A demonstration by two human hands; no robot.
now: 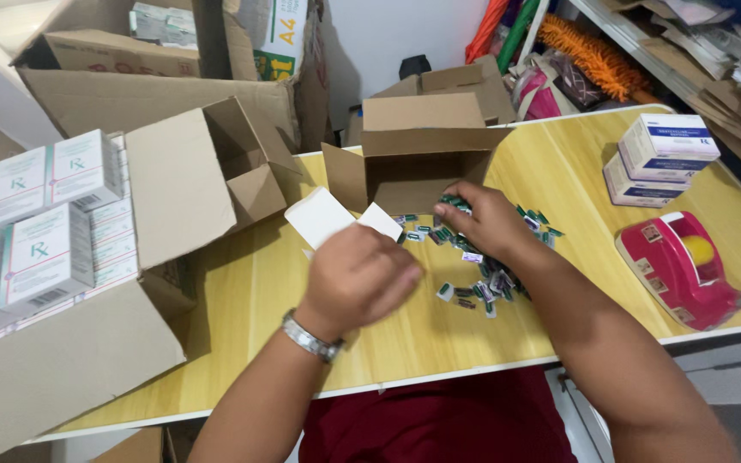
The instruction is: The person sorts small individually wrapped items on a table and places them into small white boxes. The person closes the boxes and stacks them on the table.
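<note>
Nearest, the left hand (358, 279), a metal watch at its wrist, is clenched around a small white carton (328, 216) whose open flaps stick out past the knuckles, tilted away, apparently to take contents. Just right of it and slightly farther, the right hand (484, 221) curls over a loose heap of small green-and-white packets (473, 257) on the smooth yellow wood-grain tabletop (405, 330), fingers pinching a few. Beyond both hands stands an open brown cardboard box (413, 163). Far right of the right hand sits a glossy red tape dispenser (683, 267), with stacked white boxes (658, 159) behind it.
</note>
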